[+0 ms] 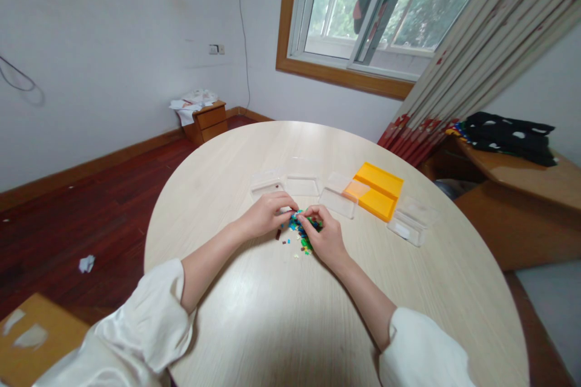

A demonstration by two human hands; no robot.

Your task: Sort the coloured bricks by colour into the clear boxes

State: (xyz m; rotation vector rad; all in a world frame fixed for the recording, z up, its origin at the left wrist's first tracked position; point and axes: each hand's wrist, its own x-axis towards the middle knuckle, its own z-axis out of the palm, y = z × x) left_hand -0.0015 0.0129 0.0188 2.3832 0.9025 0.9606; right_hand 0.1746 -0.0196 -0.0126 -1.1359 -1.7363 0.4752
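A small heap of tiny coloured plastic pieces, probably building bricks (300,231), lies on the round table in green, blue, yellow and brown. My left hand (267,215) is at the heap's left edge, its fingers curled and the fingertips close together. From the right, my right hand (327,237) reaches over the heap with thumb and forefinger pinched. Whatever is between the fingertips of either hand is too small to make out. Several loose pieces, among them a brown piece (278,234), are scattered just left of and in front of the heap.
Behind my hands stand open clear plastic boxes (303,186), one with a dark speck inside. An open yellow case (380,178) lies right of them, near another clear box (406,231) holding something white. The round wooden table (281,314) curves away toward the window.
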